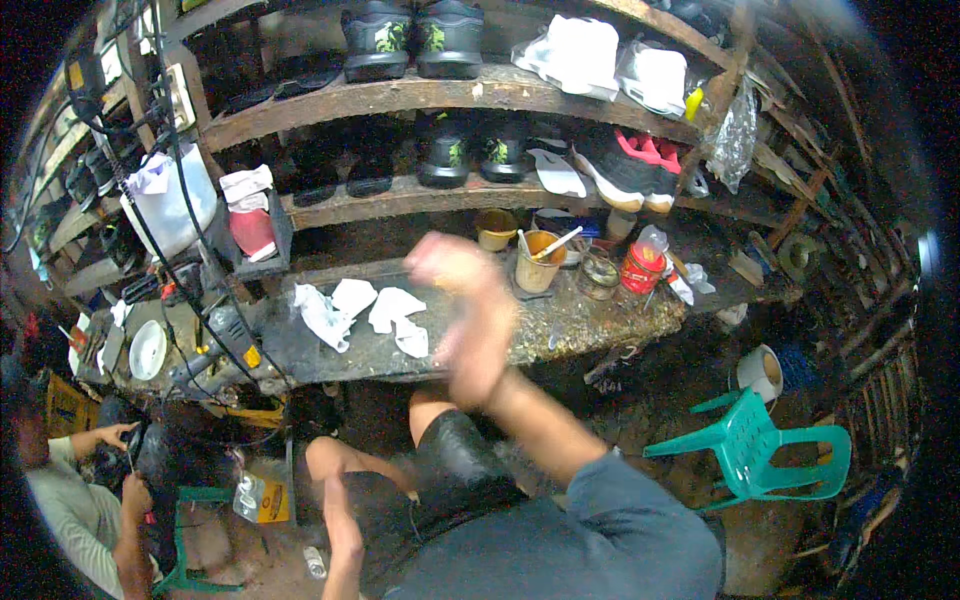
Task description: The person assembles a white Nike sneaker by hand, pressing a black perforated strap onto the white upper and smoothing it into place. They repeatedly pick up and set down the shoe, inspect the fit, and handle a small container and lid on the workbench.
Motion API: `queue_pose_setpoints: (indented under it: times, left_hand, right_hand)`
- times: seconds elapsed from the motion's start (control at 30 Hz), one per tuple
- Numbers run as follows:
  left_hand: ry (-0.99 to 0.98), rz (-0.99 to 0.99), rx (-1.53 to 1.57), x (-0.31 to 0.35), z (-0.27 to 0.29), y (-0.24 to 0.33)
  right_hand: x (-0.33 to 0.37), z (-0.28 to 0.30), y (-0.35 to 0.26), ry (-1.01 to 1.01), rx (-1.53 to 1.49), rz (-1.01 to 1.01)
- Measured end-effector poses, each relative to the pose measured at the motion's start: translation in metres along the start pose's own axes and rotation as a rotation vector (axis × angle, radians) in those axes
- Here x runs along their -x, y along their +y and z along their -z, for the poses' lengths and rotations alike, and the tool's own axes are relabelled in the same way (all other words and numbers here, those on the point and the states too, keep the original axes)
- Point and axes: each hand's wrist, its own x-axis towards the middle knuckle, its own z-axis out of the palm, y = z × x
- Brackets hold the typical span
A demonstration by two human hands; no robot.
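Observation:
My right hand (pixel 480 310) is raised over the front of the workbench, blurred by motion. Its fingers and thumb stand apart, and nothing shows between them. Crumpled white pieces (pixel 400 318) lie on the bench just left of it. Behind it stands a tub of yellowish paste (pixel 538 262) with two light-handled sticks in it. My left hand (pixel 337 492) hangs low by my bent left knee, blurred; its fingers cannot be made out.
Shelves above the bench hold black shoes (pixel 450 40), white wrapped bundles (pixel 570 55) and a sneaker (pixel 625 180). A red can (pixel 642 268) stands at the bench's right. A green plastic chair (pixel 755 450) is at right. Another person (pixel 80 500) works at lower left. Cables hang at left.

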Motion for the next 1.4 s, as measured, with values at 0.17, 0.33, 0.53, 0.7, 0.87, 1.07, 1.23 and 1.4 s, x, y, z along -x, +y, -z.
queue_pose_setpoints:
  times: [0.17,0.33,0.53,0.7,0.87,1.07,1.23,1.4]
  left_hand:
    - [-0.574,-0.043,0.483,-0.012,-0.136,0.129]
    - [-0.549,-0.612,0.205,0.019,-0.183,0.112]
    - [-0.318,-1.307,-1.043,-0.098,-0.138,0.051]
    - [-0.378,-0.559,-0.403,-0.093,-0.105,0.096]
    - [-0.392,-0.700,-0.572,-0.095,-0.110,0.166]
    - [-0.649,-0.885,-0.768,-0.098,-0.170,0.234]
    - [-0.949,-1.336,-0.934,-0.108,-0.264,0.291]
    - [-0.909,-1.568,-0.736,-0.139,-0.379,0.307]
  right_hand:
    - [0.158,-0.082,-0.033,-0.307,-0.261,0.074]
    - [0.171,-0.045,-0.023,0.262,-0.802,-1.040]
    - [0.088,0.033,-0.075,0.311,-1.128,-0.930]
    - [-0.066,0.215,0.000,0.413,0.203,-0.125]
    - [-0.229,0.338,0.119,0.554,1.203,-0.215]
    - [-0.271,0.351,0.187,0.430,1.366,-0.533]
    - [-0.269,0.344,0.174,0.328,1.443,-0.551]
    - [-0.244,0.353,0.131,0.369,1.434,-0.362]
